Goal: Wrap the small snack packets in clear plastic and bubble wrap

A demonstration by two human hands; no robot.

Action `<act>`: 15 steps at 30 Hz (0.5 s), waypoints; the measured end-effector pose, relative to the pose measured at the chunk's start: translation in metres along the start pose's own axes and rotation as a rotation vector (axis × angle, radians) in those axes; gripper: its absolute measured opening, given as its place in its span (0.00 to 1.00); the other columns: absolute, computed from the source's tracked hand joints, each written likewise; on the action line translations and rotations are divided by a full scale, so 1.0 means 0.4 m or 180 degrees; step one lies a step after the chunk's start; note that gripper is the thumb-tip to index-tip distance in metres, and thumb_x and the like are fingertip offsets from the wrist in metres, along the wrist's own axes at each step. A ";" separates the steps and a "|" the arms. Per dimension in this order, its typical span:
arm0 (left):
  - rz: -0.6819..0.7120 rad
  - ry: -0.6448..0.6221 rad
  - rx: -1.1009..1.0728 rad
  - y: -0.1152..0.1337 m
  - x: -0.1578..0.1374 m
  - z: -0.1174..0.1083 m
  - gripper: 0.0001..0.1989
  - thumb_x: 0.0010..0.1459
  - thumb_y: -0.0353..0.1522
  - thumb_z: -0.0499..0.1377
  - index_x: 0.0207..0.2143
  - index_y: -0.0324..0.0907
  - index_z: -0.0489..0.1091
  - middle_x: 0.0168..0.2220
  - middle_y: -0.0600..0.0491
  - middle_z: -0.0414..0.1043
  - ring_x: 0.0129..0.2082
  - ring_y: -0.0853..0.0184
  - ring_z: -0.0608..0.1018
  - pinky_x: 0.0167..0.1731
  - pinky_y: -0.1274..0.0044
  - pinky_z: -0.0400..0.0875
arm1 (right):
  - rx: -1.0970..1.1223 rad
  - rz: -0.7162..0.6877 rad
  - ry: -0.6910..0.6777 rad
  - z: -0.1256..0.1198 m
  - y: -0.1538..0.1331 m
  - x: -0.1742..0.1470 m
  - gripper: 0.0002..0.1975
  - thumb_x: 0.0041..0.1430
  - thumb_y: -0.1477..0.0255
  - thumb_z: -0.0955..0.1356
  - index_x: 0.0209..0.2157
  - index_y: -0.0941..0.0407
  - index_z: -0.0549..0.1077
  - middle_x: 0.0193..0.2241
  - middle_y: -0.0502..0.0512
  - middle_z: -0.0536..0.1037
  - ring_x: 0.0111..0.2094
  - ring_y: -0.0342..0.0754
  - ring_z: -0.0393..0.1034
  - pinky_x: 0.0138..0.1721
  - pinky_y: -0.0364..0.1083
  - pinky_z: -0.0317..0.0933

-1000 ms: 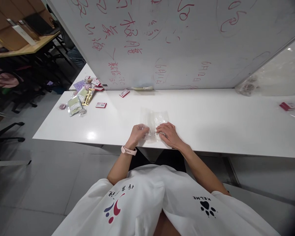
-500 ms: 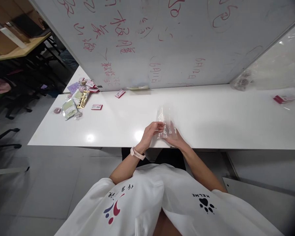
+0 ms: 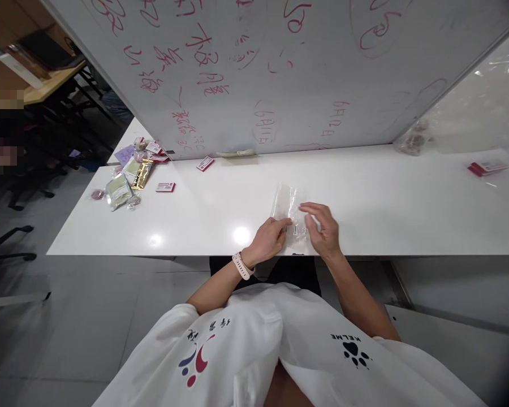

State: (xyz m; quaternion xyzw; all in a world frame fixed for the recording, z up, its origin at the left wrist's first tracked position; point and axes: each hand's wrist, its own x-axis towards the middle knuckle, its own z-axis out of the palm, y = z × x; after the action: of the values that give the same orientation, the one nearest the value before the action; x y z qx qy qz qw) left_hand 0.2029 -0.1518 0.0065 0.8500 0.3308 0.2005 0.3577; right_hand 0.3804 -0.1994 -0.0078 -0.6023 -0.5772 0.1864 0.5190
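- The clear bag [image 3: 285,198] lay flat-ish on the bench [image 3: 377,198], close to the front edge and between my hands; I could not tell whether it was one layer or several.
- The likeliest trouble, I judged, was the bag sliding off that front edge, since it looked thin and light and a careless drag toward me might have taken it over.
- It could also have creased or clung to my skin, if a fingertip pressed hard while the rest of the bag lay loose.
- Pulled at one side only, it might have twisted out of line or torn.
- My left hand [image 3: 268,240] had its index finger stretched out over the bag's near left part, the other fingers curled under; whether it pinched the bag or merely pressed it, I could not tell.
- My right hand [image 3: 323,226] was loosely spread, thumb parted from the fingers, at the bag's right side; it gripped nothing that I could see, and whether the fingertips touched the bag was unclear.
- The nearest box [image 3: 165,187] lay well apart, off to my left.
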 end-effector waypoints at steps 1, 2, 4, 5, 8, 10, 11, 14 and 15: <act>0.0013 -0.0018 0.0026 -0.003 0.003 0.000 0.20 0.60 0.25 0.50 0.53 0.42 0.70 0.34 0.49 0.75 0.39 0.57 0.73 0.42 0.66 0.72 | -0.0112 -0.0186 -0.0410 0.005 -0.002 -0.002 0.17 0.68 0.61 0.62 0.53 0.49 0.75 0.56 0.58 0.74 0.60 0.57 0.65 0.62 0.61 0.58; 0.0023 -0.0023 0.0000 -0.008 0.006 -0.003 0.21 0.59 0.23 0.49 0.52 0.42 0.71 0.34 0.49 0.75 0.38 0.58 0.74 0.42 0.66 0.72 | -0.0181 -0.0301 -0.0794 0.013 0.002 -0.003 0.19 0.69 0.60 0.61 0.55 0.48 0.73 0.56 0.58 0.74 0.59 0.57 0.66 0.62 0.61 0.58; 0.0045 0.0016 -0.0201 -0.027 0.012 -0.019 0.22 0.55 0.21 0.49 0.49 0.42 0.72 0.38 0.49 0.77 0.38 0.60 0.75 0.43 0.67 0.72 | -0.0271 -0.0387 -0.1325 0.028 0.021 -0.001 0.23 0.71 0.58 0.58 0.61 0.49 0.68 0.59 0.58 0.72 0.61 0.57 0.65 0.61 0.62 0.58; 0.0081 0.0056 -0.0311 -0.040 0.014 -0.031 0.24 0.53 0.19 0.48 0.48 0.43 0.72 0.40 0.49 0.77 0.39 0.60 0.75 0.44 0.67 0.72 | -0.0323 -0.0381 -0.1487 0.033 0.034 0.000 0.25 0.71 0.56 0.58 0.64 0.49 0.64 0.61 0.58 0.70 0.62 0.58 0.63 0.61 0.62 0.57; 0.0513 -0.0043 -0.0419 -0.091 0.026 -0.076 0.31 0.47 0.17 0.47 0.52 0.44 0.70 0.48 0.49 0.76 0.48 0.60 0.75 0.52 0.65 0.70 | -0.0533 -0.0422 -0.1942 0.031 0.065 0.006 0.40 0.63 0.47 0.64 0.70 0.49 0.53 0.68 0.60 0.59 0.68 0.62 0.52 0.64 0.64 0.52; 0.0936 -0.0294 -0.0337 -0.127 0.038 -0.103 0.35 0.46 0.17 0.48 0.56 0.45 0.67 0.55 0.49 0.73 0.56 0.59 0.71 0.57 0.62 0.66 | -0.0674 -0.0503 -0.2271 0.019 0.071 0.010 0.54 0.53 0.43 0.70 0.72 0.48 0.45 0.71 0.61 0.50 0.70 0.65 0.46 0.66 0.64 0.49; 0.1101 -0.0435 -0.0304 -0.143 0.045 -0.113 0.37 0.45 0.17 0.49 0.58 0.45 0.66 0.58 0.48 0.70 0.59 0.59 0.69 0.60 0.61 0.65 | -0.0731 -0.0531 -0.2408 0.013 0.070 0.011 0.59 0.49 0.42 0.72 0.73 0.48 0.41 0.72 0.60 0.47 0.71 0.65 0.43 0.67 0.64 0.48; 0.1208 -0.0765 -0.0214 -0.177 0.071 -0.134 0.38 0.46 0.16 0.50 0.60 0.46 0.63 0.61 0.48 0.67 0.63 0.59 0.67 0.61 0.61 0.62 | -0.0849 -0.0463 -0.2614 0.001 0.067 0.015 0.63 0.49 0.42 0.73 0.73 0.46 0.34 0.73 0.58 0.40 0.72 0.65 0.37 0.68 0.63 0.45; 0.1139 -0.0865 -0.0175 -0.184 0.078 -0.139 0.37 0.46 0.17 0.50 0.60 0.46 0.62 0.61 0.48 0.67 0.62 0.59 0.68 0.61 0.61 0.62 | -0.0869 -0.0407 -0.2619 0.000 0.067 0.016 0.62 0.50 0.42 0.72 0.73 0.45 0.33 0.73 0.57 0.39 0.72 0.65 0.37 0.69 0.63 0.44</act>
State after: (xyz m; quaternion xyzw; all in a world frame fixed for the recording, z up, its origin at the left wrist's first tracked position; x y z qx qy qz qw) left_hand 0.1618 -0.0645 -0.0078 0.9042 0.1179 0.1535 0.3807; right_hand 0.3953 -0.1883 -0.0279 -0.5039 -0.7914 0.3003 0.1720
